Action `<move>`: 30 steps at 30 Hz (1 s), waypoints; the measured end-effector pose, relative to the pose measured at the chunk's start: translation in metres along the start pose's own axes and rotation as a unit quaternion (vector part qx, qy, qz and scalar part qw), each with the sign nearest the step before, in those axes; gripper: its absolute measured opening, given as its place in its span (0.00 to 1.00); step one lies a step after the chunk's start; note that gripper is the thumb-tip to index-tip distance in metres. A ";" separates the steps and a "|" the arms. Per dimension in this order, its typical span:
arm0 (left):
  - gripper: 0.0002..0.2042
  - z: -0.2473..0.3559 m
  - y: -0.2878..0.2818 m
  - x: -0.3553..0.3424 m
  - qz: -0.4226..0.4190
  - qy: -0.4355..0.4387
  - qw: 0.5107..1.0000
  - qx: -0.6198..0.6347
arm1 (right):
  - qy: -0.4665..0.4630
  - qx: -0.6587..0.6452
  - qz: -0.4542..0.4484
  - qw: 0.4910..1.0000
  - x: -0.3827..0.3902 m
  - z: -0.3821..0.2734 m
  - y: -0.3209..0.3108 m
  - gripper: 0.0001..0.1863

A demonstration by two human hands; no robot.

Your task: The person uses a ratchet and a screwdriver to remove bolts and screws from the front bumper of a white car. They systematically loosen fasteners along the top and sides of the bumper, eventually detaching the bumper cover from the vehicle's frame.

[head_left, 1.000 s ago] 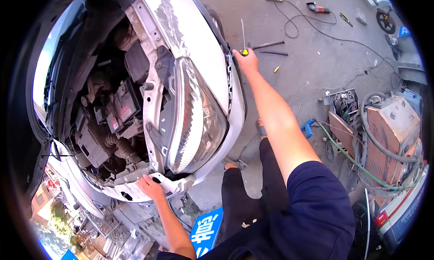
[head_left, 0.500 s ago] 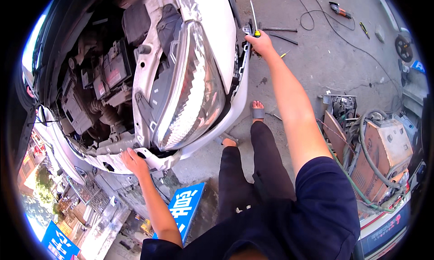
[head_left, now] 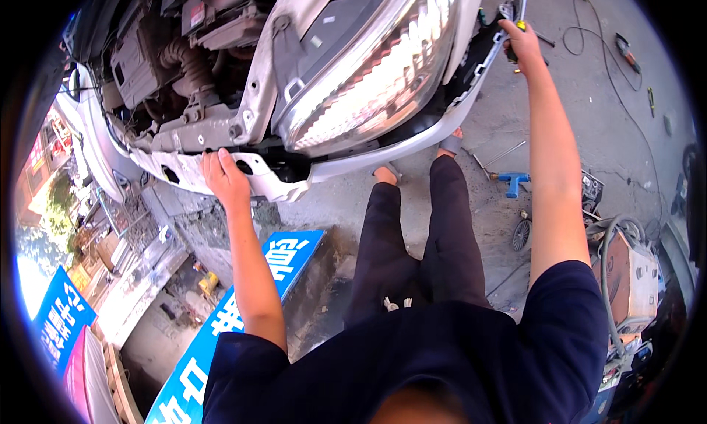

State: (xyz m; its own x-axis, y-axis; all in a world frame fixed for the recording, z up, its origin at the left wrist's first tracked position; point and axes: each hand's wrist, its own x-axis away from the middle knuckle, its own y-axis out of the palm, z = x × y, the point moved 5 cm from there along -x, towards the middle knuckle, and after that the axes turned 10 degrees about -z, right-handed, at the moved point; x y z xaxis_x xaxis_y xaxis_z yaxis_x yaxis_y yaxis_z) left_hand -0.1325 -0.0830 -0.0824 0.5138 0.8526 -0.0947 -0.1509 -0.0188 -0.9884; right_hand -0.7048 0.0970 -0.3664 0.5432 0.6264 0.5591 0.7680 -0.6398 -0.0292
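Note:
A white car's front bumper cover (head_left: pixel 355 167) spans between my two hands, below a clear headlight (head_left: pixel 383 74). My left hand (head_left: pixel 227 179) is closed over the bumper's upper edge, near its cut-out holes, fingertips on top. Far out to the right, my right hand (head_left: pixel 524 47) grips the bumper's side end. That same hand holds a screwdriver (head_left: pixel 524 2), its shaft pointing away from me and its yellow-and-black handle partly hidden by the fingers. A dark gap shows between the bumper's side and the headlight and fender.
The engine bay (head_left: pixel 184 55) is exposed at the upper left. On the floor lie a blue-handled tool (head_left: pixel 513 182), an angle grinder (head_left: pixel 627 52) and a cable. At right stands a box-shaped machine (head_left: pixel 637 284) with a hose. A blue sign board (head_left: pixel 294 251) leans at lower left.
My right hand has moved outward to the right with the bumper end and screwdriver, and the gap beside the fender looks wider. My left hand keeps its hold. The whole view has shifted.

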 end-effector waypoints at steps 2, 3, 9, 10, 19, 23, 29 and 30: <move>0.15 0.001 -0.001 0.001 0.026 0.012 1.000 0.000 | -0.011 -0.007 -0.004 1.000 -0.010 0.012 -0.005 0.23; 0.15 0.002 -0.001 0.002 0.034 0.018 0.999 -0.006 | -0.011 -0.001 -0.008 1.000 -0.012 0.013 -0.004 0.23; 0.14 0.000 -0.001 0.004 0.045 0.017 0.999 0.000 | -0.017 -0.011 -0.020 1.000 -0.016 0.015 -0.004 0.21; 0.14 0.000 -0.002 0.004 0.052 0.020 0.998 -0.004 | -0.015 -0.006 -0.025 1.000 -0.016 0.014 -0.004 0.21; 0.14 -0.008 -0.003 0.009 0.039 0.019 0.998 0.054 | 0.013 -0.031 -0.021 0.999 -0.024 0.015 -0.003 0.17; 0.13 -0.008 -0.001 0.009 0.058 0.027 0.996 0.069 | 0.007 -0.068 -0.015 0.998 -0.030 0.023 -0.010 0.15; 0.16 -0.002 -0.003 0.008 0.068 0.029 0.994 0.084 | 0.009 -0.068 -0.009 0.998 -0.034 0.023 -0.007 0.15; 0.16 -0.002 -0.003 0.008 0.067 0.029 0.993 0.089 | 0.012 -0.061 -0.003 0.998 -0.033 0.024 -0.004 0.16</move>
State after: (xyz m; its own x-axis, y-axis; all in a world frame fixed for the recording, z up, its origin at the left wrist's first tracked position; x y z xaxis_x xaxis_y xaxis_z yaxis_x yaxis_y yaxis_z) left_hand -0.1260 -0.0774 -0.0806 0.5259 0.8169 -0.2367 -0.3654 -0.0342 -0.9302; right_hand -0.7181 0.0894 -0.4047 0.5296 0.6205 0.5783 0.7233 -0.6865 0.0742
